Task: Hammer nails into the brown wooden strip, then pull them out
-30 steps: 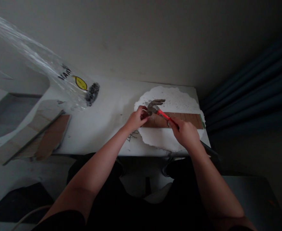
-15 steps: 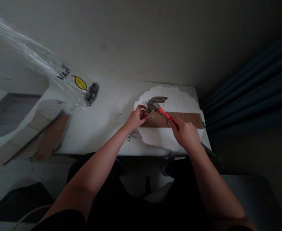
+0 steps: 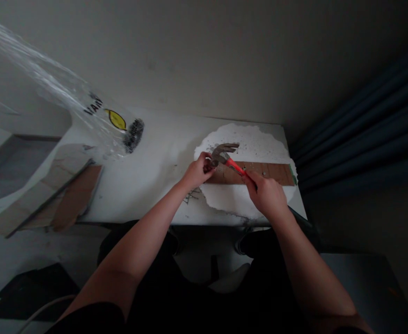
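My right hand (image 3: 268, 192) is wrapped round the red handle of a claw hammer (image 3: 221, 153). The hammer's head is at the fingertips of my left hand (image 3: 198, 171), above the left end of a brown wooden strip (image 3: 269, 172). My left fingers are pinched together over that end; whatever is between them is hidden behind the fingers and hammer head. Under the strip lies a ragged-edged white sheet (image 3: 238, 199). Several thin nails (image 3: 191, 195) lie on the table just below my left wrist.
Clear plastic wrap with black and yellow print (image 3: 116, 120) stands out at the left. Brown board pieces (image 3: 74, 195) lie on the left end of the white table (image 3: 144, 185). A dark curtain (image 3: 364, 120) hangs at the right.
The hammer head has dropped slightly toward my left fingertips, and my right hand has shifted a little left with it. My left hand stays nearly in place.
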Tool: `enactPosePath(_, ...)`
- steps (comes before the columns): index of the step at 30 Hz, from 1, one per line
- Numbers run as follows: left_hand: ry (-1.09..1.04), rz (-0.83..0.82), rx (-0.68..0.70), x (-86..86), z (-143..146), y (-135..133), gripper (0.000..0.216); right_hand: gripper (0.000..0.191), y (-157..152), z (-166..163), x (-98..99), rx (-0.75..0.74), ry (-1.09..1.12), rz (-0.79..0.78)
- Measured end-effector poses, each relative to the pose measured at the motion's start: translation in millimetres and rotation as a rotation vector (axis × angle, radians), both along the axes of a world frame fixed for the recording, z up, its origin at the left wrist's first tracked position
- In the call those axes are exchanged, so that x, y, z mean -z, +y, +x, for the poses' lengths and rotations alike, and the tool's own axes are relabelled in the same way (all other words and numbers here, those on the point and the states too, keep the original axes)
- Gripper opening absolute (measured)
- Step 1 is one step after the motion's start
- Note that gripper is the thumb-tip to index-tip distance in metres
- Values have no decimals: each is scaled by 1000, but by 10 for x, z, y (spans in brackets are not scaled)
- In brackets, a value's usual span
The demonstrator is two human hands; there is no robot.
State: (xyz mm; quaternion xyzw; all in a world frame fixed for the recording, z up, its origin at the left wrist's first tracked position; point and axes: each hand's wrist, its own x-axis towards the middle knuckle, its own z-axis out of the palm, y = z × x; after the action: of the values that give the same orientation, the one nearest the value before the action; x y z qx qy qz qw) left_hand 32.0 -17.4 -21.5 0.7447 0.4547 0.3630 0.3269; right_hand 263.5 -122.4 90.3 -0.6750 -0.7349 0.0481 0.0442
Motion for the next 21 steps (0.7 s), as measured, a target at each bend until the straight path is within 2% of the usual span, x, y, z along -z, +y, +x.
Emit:
enactPosePath(11, 25, 0, -3, 14, -2, 0, 43, 47, 12, 1, 37, 13, 17, 2)
enactPosePath(17, -31, -14, 38, 19, -1, 15, 41, 46, 20, -10, 62, 31, 29, 13)
enactPosePath(21, -3, -11, 12, -4, -5, 16, 41, 47, 24, 19, 80, 41, 40, 27)
